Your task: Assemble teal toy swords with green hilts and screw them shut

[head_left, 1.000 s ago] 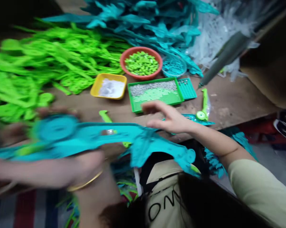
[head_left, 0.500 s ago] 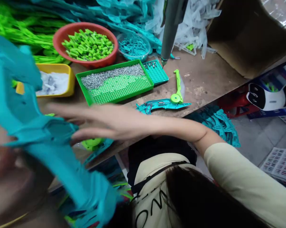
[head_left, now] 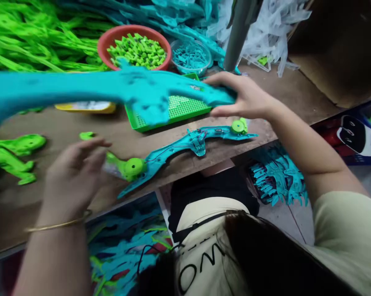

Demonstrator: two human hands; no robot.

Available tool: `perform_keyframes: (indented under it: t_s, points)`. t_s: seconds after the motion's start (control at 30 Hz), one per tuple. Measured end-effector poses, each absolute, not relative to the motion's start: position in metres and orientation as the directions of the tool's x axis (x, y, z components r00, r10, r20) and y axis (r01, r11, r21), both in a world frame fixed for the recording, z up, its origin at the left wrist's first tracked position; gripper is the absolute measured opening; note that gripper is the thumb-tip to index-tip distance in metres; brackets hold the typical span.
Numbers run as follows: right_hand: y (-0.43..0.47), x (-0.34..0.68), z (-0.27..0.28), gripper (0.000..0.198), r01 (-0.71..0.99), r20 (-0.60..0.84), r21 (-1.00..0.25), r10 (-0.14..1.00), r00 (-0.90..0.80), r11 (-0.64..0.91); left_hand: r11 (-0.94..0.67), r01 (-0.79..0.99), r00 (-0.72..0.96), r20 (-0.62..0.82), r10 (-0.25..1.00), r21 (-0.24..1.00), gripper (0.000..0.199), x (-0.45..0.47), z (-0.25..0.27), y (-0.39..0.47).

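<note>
My right hand (head_left: pixel 244 94) is closed around the right end of a long turquoise bow-shaped plastic shell (head_left: pixel 93 88), which hangs level above the table and runs off the left edge. Below lies a matching turquoise half (head_left: pixel 170 154) with thin wires along its inside. A round lime-green piece (head_left: pixel 133 168) sits near its left end and another (head_left: pixel 239 126) near its right. My left hand (head_left: pixel 76 174), blurred and wearing a gold bracelet, is off the shell. Its fingers are loosely bent and look apart, with nothing visible in them, close to the left green piece.
A red bowl (head_left: pixel 102 49) of small green parts, a clear tub (head_left: pixel 208 61) of turquoise bits and a green perforated tray (head_left: pixel 139 125) stand behind. A grey tool (head_left: pixel 239 41) hangs above them. Green pieces (head_left: pixel 19 146) lie left; a carton (head_left: pixel 342 53) is at right.
The shell has swung from a steep tilt at the left to level across the table. My right hand has moved right and grasped its end. My left hand has come away from it.
</note>
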State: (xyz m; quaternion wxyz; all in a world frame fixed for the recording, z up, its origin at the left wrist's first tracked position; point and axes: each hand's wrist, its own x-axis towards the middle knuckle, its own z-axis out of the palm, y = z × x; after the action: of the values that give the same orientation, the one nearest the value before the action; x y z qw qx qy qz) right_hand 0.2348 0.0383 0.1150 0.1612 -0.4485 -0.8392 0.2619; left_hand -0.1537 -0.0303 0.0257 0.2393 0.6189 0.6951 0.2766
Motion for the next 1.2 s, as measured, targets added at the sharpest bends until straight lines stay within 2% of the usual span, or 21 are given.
perform_keyframes:
  t_s: [0.07, 0.17, 0.23, 0.33, 0.5, 0.67, 0.8, 0.97, 1.2]
  points:
    - [0.034, 0.263, 0.107, 0.068, 0.762, -0.053, -0.565, 0.908, -0.415, 0.316, 0.017, 0.836, -0.025, 0.007, 1.000, 0.549, 0.046, -0.148, 0.021, -0.038]
    - [0.028, 0.297, 0.091, 0.063, 0.846, -0.188, -0.508, 0.937, -0.294, 0.163, -0.155, 0.897, 0.169, 0.004, 0.986, 0.415, 0.047, -0.136, 0.017, -0.049]
    - [0.023, 0.314, 0.081, 0.061, 0.899, -0.255, -0.429, 0.943, -0.215, 0.089, -0.178, 0.903, 0.191, 0.005, 0.982, 0.392, 0.046, -0.129, 0.016, -0.054]
    - [0.019, 0.332, 0.070, 0.061, 0.948, -0.269, -0.319, 0.956, -0.114, 0.023, -0.129, 0.926, 0.147, -0.022, 0.989, 0.355, 0.045, -0.120, 0.016, -0.061]
    - [0.018, 0.340, 0.055, 0.069, 0.959, -0.381, -0.285, 0.919, -0.098, -0.015, -0.086, 0.924, 0.110, -0.044, 0.993, 0.373, 0.037, -0.117, 0.011, -0.064]
    - [0.018, 0.339, 0.050, 0.070, 0.969, -0.399, -0.247, 0.914, -0.074, -0.029, -0.152, 0.877, 0.207, -0.073, 0.976, 0.456, 0.035, -0.127, 0.016, -0.063]
    - [0.016, 0.338, 0.051, 0.066, 0.972, -0.406, -0.231, 0.912, -0.061, -0.037, -0.161, 0.877, 0.237, -0.118, 0.964, 0.453, 0.032, -0.125, 0.021, -0.061]
    - [0.015, 0.337, 0.052, 0.064, 0.974, -0.418, -0.217, 0.908, -0.036, -0.061, -0.128, 0.901, 0.178, -0.085, 0.980, 0.415, 0.021, -0.116, 0.017, -0.058]
    - [0.016, 0.338, 0.050, 0.065, 0.977, -0.419, -0.204, 0.908, -0.024, -0.068, 0.034, 0.918, 0.039, -0.175, 0.984, 0.395, 0.017, -0.109, 0.014, -0.050]
